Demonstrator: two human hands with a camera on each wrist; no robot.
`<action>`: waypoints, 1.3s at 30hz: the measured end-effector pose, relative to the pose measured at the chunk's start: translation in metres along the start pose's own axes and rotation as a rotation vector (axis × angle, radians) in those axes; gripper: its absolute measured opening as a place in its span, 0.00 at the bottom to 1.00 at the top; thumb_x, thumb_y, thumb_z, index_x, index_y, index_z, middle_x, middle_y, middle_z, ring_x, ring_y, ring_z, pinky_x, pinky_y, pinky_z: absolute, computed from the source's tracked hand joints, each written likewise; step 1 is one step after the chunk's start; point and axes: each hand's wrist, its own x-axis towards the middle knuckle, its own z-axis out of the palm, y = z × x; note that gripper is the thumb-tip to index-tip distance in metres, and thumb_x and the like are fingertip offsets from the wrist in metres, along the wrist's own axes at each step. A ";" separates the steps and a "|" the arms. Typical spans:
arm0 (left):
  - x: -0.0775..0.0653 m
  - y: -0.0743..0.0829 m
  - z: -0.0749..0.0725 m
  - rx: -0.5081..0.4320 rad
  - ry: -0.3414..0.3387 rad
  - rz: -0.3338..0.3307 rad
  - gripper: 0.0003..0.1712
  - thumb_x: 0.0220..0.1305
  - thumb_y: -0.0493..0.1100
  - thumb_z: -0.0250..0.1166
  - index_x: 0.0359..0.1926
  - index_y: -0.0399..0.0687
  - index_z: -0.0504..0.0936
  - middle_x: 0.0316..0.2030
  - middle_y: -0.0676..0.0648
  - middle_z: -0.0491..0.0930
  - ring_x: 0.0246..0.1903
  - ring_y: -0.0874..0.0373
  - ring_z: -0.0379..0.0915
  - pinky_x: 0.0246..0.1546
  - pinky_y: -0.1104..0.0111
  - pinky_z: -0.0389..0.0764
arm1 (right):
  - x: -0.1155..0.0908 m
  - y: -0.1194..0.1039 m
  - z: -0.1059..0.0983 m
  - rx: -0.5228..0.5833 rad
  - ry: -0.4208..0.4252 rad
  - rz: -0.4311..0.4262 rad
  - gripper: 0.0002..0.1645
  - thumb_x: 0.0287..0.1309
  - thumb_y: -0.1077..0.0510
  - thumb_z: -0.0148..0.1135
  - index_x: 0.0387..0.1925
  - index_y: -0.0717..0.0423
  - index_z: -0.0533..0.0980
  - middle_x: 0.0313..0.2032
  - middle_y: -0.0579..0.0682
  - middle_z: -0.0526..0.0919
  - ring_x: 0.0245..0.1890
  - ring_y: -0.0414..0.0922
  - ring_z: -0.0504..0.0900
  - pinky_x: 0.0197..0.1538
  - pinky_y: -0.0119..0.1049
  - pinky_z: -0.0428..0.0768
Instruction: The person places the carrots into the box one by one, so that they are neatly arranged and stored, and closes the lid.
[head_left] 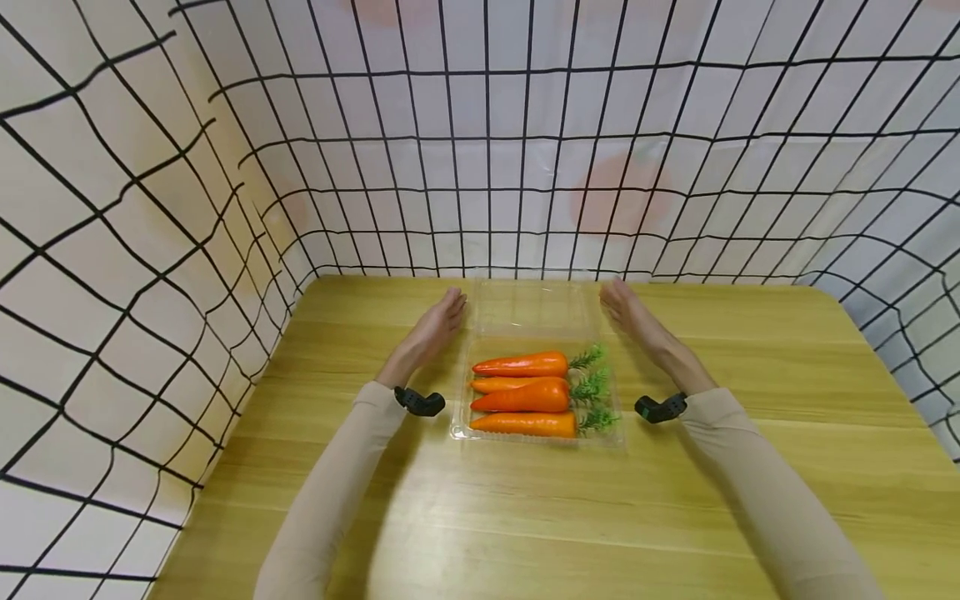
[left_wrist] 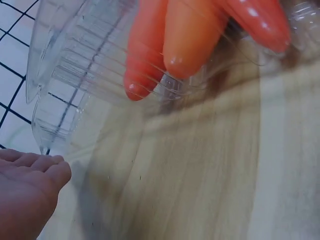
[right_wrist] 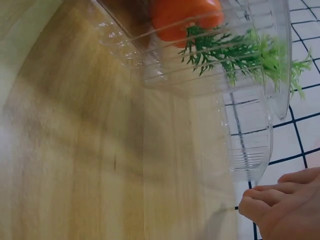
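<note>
A clear plastic clamshell box [head_left: 459,421] lies in the middle of the wooden table, its lid [head_left: 534,307] folded back toward the far edge. Inside it are several orange carrots [head_left: 525,425] with green leafy tops [head_left: 597,419] pointing right. My left hand [head_left: 437,327] is beside the lid's left edge, fingers straight; in the left wrist view its fingertips are close to the lid's corner. On the opposite side, my right hand [head_left: 633,319] has its fingers extended near the lid's right edge, as the right wrist view also shows. Neither hand grips anything.
The wooden table [head_left: 510,517] extends around the box on all sides. White cloth with a black grid [head_left: 510,167] rises behind the table and along both sides. Each wrist wears a small black camera mount [head_left: 420,402] near the sleeve cuff.
</note>
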 end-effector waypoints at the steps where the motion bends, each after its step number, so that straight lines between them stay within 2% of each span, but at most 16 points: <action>1: 0.000 0.000 0.000 -0.005 -0.003 -0.001 0.39 0.85 0.58 0.26 0.83 0.40 0.31 0.84 0.39 0.33 0.84 0.45 0.30 0.85 0.55 0.38 | 0.001 0.000 0.000 0.010 -0.012 -0.001 0.55 0.76 0.26 0.18 0.81 0.64 0.28 0.82 0.65 0.29 0.83 0.62 0.31 0.84 0.58 0.31; 7: 0.000 0.004 -0.002 0.006 -0.010 0.015 0.39 0.85 0.57 0.25 0.82 0.38 0.31 0.84 0.39 0.34 0.84 0.45 0.32 0.84 0.55 0.40 | 0.006 0.002 0.001 0.053 -0.051 -0.005 0.56 0.76 0.26 0.18 0.80 0.66 0.26 0.82 0.67 0.30 0.83 0.62 0.32 0.84 0.56 0.32; 16: 0.001 0.018 -0.005 0.015 -0.044 0.054 0.38 0.85 0.56 0.24 0.82 0.37 0.31 0.84 0.39 0.35 0.84 0.45 0.33 0.84 0.54 0.39 | 0.006 -0.005 0.000 0.077 -0.012 -0.054 0.56 0.76 0.26 0.20 0.81 0.65 0.28 0.82 0.66 0.33 0.83 0.62 0.34 0.84 0.56 0.34; 24: -0.008 0.035 -0.003 -0.013 -0.040 0.120 0.39 0.85 0.57 0.26 0.82 0.37 0.33 0.84 0.40 0.36 0.83 0.41 0.36 0.84 0.54 0.43 | -0.001 -0.019 -0.001 0.139 0.014 -0.153 0.50 0.79 0.31 0.22 0.82 0.62 0.32 0.83 0.64 0.38 0.83 0.61 0.38 0.84 0.56 0.37; 30: -0.016 0.047 -0.002 -0.020 -0.005 0.199 0.37 0.86 0.55 0.27 0.83 0.39 0.39 0.84 0.41 0.43 0.82 0.43 0.43 0.83 0.53 0.50 | -0.011 -0.029 0.000 0.144 0.029 -0.207 0.48 0.79 0.31 0.24 0.84 0.56 0.35 0.82 0.65 0.42 0.83 0.62 0.41 0.83 0.61 0.40; 35: -0.023 0.054 0.000 -0.021 0.012 0.235 0.38 0.85 0.57 0.28 0.83 0.38 0.44 0.83 0.39 0.47 0.82 0.43 0.47 0.83 0.53 0.52 | -0.018 -0.035 0.000 0.133 0.044 -0.243 0.45 0.80 0.32 0.24 0.84 0.53 0.38 0.82 0.63 0.46 0.82 0.62 0.43 0.82 0.63 0.41; 39: -0.030 0.058 0.001 -0.016 0.017 0.259 0.39 0.85 0.58 0.28 0.82 0.38 0.46 0.82 0.38 0.49 0.81 0.43 0.50 0.83 0.54 0.53 | -0.023 -0.039 0.002 0.140 0.058 -0.271 0.44 0.80 0.33 0.24 0.84 0.53 0.41 0.82 0.63 0.47 0.82 0.61 0.45 0.84 0.59 0.44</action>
